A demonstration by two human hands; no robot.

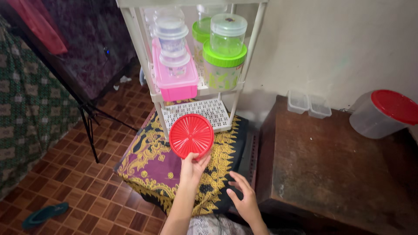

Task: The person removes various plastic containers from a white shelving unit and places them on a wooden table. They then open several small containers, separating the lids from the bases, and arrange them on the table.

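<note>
left hand (192,167): grasping red lid (191,135) by its lower edge, lid upright at centre, facing the camera; right hand (244,198): released, fingers spread, at 4 o'clock of the lid over patterned cloth (143,161); white shelf (198,109) at 12 o'clock, holding pink box (174,82); wooden table (331,165) at 3 o'clock.
</note>
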